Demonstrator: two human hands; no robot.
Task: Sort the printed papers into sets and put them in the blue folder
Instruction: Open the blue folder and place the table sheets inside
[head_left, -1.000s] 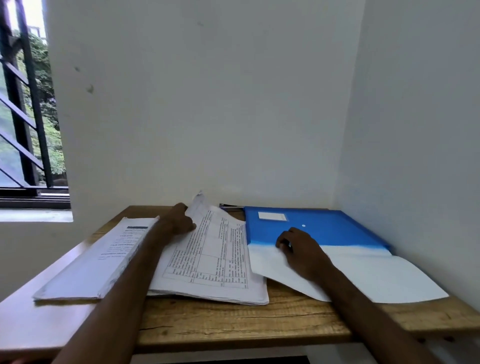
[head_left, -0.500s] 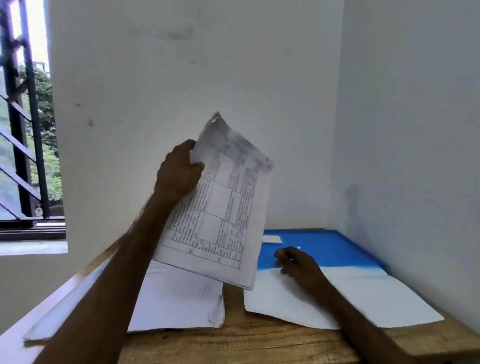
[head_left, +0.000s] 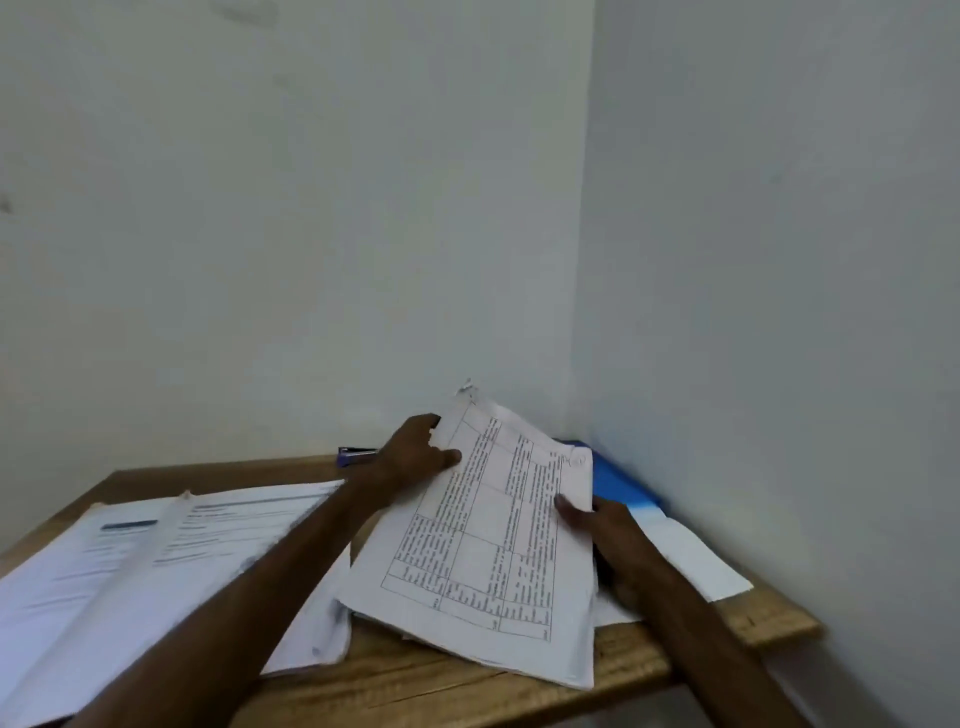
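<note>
1. My left hand grips the upper left edge of the set of printed papers, with the thumb on the printed face and the fingers curled behind it.
2. My right hand now pinches the right edge of the same set, thumb on top and the other fingers hidden under the pages. Half a second ago it lay on the white part of the folder and held nothing.
3. The set has come down. Half a second ago my left hand alone held it high in front of the wall; now it slants low over the bench, far end raised. I cannot tell whether its near edge touches the wood.
4. The top page shows a ruled table of small print, too blurred to read.
5. The blue folder lies in the far right corner of the bench, against the wall, and the set now covers most of it. Its white sheet sticks out toward me, just beside my right wrist.
6. The stack of papers lies on the left of the bench under my left forearm, where it was before.
7. A small dark blue object sits at the back of the bench behind my left hand.
8. The window seen earlier on the left is out of view.
</note>
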